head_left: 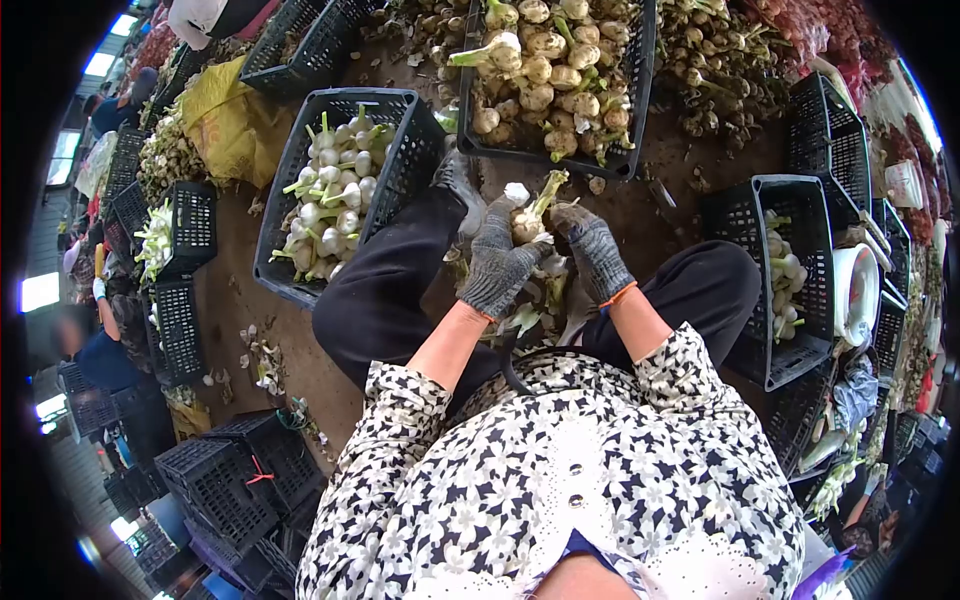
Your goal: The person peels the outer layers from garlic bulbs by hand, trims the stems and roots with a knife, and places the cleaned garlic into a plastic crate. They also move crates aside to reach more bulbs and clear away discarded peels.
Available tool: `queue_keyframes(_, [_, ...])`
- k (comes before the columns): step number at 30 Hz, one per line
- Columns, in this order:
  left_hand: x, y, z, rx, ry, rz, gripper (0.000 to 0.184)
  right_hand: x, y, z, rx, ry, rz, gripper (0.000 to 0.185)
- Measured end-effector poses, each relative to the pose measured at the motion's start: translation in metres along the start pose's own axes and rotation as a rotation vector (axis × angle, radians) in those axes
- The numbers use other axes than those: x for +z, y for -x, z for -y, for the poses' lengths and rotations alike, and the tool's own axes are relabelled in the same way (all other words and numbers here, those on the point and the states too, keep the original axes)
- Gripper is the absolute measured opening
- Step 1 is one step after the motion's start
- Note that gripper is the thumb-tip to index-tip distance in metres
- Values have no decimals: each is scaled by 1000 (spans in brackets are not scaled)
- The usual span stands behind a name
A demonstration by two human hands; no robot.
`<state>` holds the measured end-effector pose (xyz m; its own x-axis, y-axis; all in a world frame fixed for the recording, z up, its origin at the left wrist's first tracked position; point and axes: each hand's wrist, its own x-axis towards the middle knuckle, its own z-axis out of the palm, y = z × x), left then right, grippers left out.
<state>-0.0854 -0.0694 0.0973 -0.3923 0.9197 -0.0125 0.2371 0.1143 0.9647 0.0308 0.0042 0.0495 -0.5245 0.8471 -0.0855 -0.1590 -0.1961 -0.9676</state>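
Note:
Both my hands wear dark grey knit gloves and meet above my lap. My left hand [498, 260] is closed around a garlic bulb [528, 224] with a short green-brown stem pointing up. My right hand [592, 245] is at the bulb's right side, its fingers bent together near the stem; whether it grips anything is hidden. Just ahead, a black crate [560, 158] holds unpeeled, soil-brown bulbs. To the left, another black crate [268, 225] holds cleaner white bulbs with green stems. Loose skins and leaves [525, 320] lie between my legs.
At the right, a black crate [765, 280] holds some white bulbs, beside a white bucket [856, 295]. Stacked empty crates [225, 480] stand lower left. A yellow sack [225, 120] and piled garlic are farther off. Another person [100, 350] sits at the far left.

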Motion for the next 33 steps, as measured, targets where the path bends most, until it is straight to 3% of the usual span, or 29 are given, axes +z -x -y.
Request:
queue_keyframes(2, [1,4,-3,-8,0,3,49,3,2,17,73,206,68,29])
queue_keyframes(4, [0,7,-6,133,-135,-23,53,6,3,26,168,281,59,28])
queue_keyframes(6, [-2,8,-3,89,-91,10,55,17,5,46,342,-20,-23,26])
queue_keyframes(8, [-4,9,-2,45,-45,47,56,14,7,46,312,84,40,24])
queue_keyframes(10, [-6,9,-4,78,-131,33,56,14,8,51,481,-82,58,13])
queue_keyframes(11, [-6,9,-5,79,-135,33,56,11,7,45,479,-86,59,13])
queue_keyframes(13, [-6,9,-8,41,-113,45,55,4,7,26,220,113,162,14])
queue_keyframes(17, [-10,8,-9,-4,-34,78,54,-6,3,20,232,155,224,17])
queue_keyframes(20, [-14,4,-5,-89,-13,156,56,-12,1,18,292,-45,243,15])
queue_keyframes(22, [-16,2,-9,-175,209,188,60,-16,-8,5,76,115,253,17])
queue_keyframes(23, [-16,2,-14,-174,208,187,60,-16,-8,7,74,113,254,17])
queue_keyframes(25, [-16,3,-24,-355,542,174,63,-17,-10,19,201,-34,276,17])
queue_keyframes(29, [-12,1,-15,-108,273,126,62,-1,1,42,263,-264,150,17])
queue_keyframes(32, [-7,4,-23,-283,494,88,53,-5,-3,17,321,-453,46,20])
queue_keyframes(33, [-5,4,-19,-390,803,33,46,-17,-11,-20,141,-191,101,22])
